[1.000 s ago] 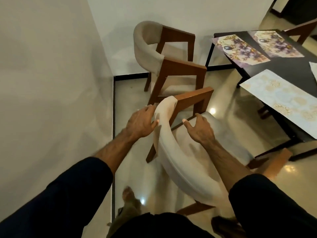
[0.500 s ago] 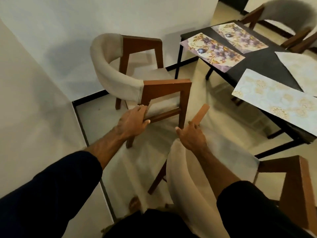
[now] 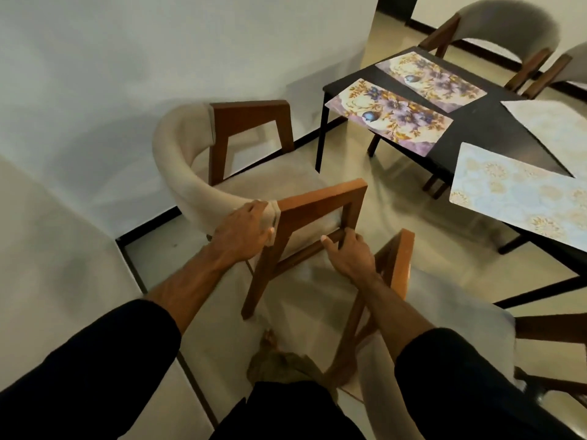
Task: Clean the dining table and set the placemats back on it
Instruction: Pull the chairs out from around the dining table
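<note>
A black dining table (image 3: 486,125) stands at the right. On it lie two floral purple placemats (image 3: 389,117) (image 3: 432,81) and two pale blue-and-gold placemats (image 3: 521,192) (image 3: 552,122). In front of me, by the wall corner, is a beige upholstered chair with a wooden frame (image 3: 197,185). My left hand (image 3: 244,231) grips the end of its padded backrest where it meets the wooden arm. My right hand (image 3: 347,254) holds the lower wooden rail of that arm frame.
A second beige chair (image 3: 397,268) stands close against my right leg, below my right arm. Another chair (image 3: 505,30) is at the table's far side. White walls (image 3: 127,74) close off the left and back. My feet are on the glossy tiled floor (image 3: 365,198).
Both hands left the near chair and moved forward onto the corner chair. My view shifted so the table sits more fully in sight at the right.
</note>
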